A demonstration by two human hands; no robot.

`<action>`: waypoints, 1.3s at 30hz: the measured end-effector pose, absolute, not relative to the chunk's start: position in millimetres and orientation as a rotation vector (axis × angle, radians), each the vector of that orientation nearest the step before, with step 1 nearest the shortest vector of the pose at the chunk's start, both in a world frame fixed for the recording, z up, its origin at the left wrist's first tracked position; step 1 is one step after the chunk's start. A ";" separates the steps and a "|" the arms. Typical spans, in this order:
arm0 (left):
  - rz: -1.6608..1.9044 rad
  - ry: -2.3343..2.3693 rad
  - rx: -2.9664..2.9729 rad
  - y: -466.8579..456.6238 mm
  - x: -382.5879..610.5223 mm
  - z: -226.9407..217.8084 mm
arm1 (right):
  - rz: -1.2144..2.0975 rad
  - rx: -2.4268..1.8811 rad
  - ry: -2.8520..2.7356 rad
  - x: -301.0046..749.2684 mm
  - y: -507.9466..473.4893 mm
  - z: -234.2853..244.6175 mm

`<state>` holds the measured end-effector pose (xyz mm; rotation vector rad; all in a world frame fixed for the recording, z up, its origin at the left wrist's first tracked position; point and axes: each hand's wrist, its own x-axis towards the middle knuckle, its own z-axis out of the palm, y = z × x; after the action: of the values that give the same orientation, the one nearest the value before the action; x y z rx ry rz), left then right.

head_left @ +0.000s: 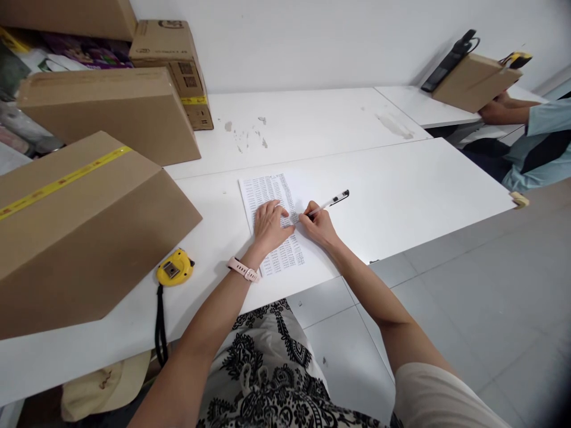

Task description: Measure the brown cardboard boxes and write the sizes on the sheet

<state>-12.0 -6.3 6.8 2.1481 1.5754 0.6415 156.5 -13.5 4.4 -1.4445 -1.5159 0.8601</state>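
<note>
A sheet of paper (285, 261) with columns of small writing lies on the white table in front of me. Across its middle rests my left hand (269, 224), fingers stretched out and pressing the sheet; a pink watch band circles that wrist. My right hand (317, 223) is closed round a pen (332, 201) with a clear barrel and a black cap end. The pen slants up to the right, and its tip, hidden by my fingers, is near the right-hand column of writing. Left of the paper sits a yellow tape measure (175, 267) with a black strap hanging over the table edge.
Cardboard boxes (89, 220) crowd the table's left side, one with yellow tape. At the far right a person in a light blue top holds another cardboard box (477, 82), beside a black bottle-like object (448, 60). A beige cap (107, 386) lies below the table's left edge.
</note>
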 end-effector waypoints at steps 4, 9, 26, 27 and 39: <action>0.646 1.573 2.152 -5.7 -12.1 5.9 | 0.829 -1.466 -1.533 156.6 -13.2 3.4; 0.651 1.575 2.161 -5.3 -12.0 4.9 | 0.828 -1.465 -1.539 156.7 -12.8 2.8; 0.653 1.577 2.144 -5.9 -11.8 5.7 | 0.791 -1.477 -1.514 158.3 -12.4 2.0; 0.654 1.576 2.144 -5.9 -11.8 5.7 | 0.792 -1.476 -1.517 158.4 -12.4 1.7; 0.652 1.574 2.141 -5.9 -11.9 5.3 | 0.820 -1.455 -1.514 159.3 -12.2 2.5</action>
<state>-11.9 -5.9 5.3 2.1414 1.5740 0.6523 159.3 -12.2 2.5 -1.4550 -1.5141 0.8205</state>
